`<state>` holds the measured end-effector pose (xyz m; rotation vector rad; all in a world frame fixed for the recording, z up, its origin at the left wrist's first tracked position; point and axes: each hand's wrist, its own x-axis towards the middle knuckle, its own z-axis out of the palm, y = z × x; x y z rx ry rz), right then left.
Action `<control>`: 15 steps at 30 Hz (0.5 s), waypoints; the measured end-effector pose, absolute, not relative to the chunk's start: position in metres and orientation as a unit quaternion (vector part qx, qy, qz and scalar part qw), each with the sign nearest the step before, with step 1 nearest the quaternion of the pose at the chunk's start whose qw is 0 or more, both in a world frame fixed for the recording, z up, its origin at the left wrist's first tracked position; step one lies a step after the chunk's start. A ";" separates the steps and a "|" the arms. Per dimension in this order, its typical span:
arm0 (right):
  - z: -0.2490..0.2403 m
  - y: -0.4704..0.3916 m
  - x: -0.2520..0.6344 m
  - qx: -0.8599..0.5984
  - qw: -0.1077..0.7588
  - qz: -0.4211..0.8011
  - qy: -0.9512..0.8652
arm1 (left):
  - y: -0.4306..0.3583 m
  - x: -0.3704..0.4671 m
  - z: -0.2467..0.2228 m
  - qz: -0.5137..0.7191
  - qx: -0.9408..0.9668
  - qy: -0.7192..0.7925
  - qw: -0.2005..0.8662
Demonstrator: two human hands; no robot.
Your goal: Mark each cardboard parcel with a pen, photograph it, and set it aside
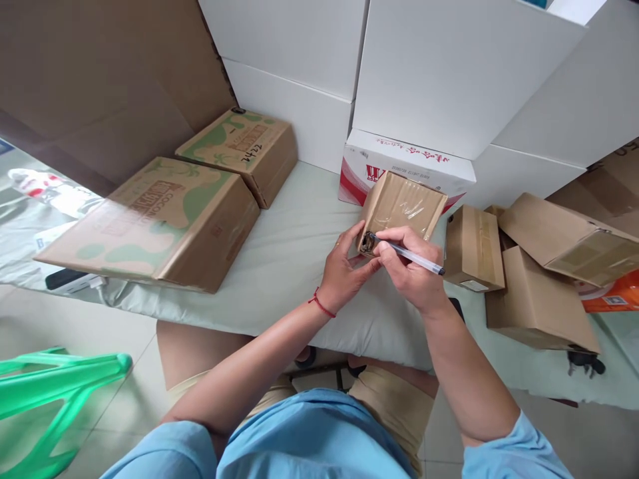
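A small brown cardboard box (407, 203), with clear tape across its top, lies tilted in front of me. My left hand (343, 271) grips its near left corner, fingers along the side and thumb at the near edge. Between the fingertips of my right hand (413, 269) is a clear-barrelled pen (422, 260) with a dark end. Its tip meets the box's near left corner, at a dark scribbled patch (368, 242). Part of the box's near face is hidden by my hands.
Two printed cartons (150, 213) stand on the left of the cloth-covered table (294, 246). Behind the small box is a white and red carton (357, 156). Several brown boxes (539, 299) are piled at right, keys (585, 363) beside them. A green stool (64, 382) stands lower left.
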<state>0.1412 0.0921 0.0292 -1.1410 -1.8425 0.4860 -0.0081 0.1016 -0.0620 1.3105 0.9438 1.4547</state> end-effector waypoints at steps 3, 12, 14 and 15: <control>0.030 0.094 0.141 -0.462 0.445 0.192 -0.743 | 0.101 -0.006 -0.066 0.607 0.521 0.377 0.467; 0.030 0.098 0.143 -0.455 0.461 0.148 -0.747 | 0.098 -0.006 -0.073 0.604 0.553 0.372 0.437; 0.030 0.098 0.144 -0.462 0.458 0.136 -0.747 | 0.098 -0.006 -0.074 0.607 0.555 0.377 0.427; 0.030 0.098 0.144 -0.466 0.455 0.131 -0.747 | 0.098 -0.005 -0.074 0.607 0.555 0.379 0.424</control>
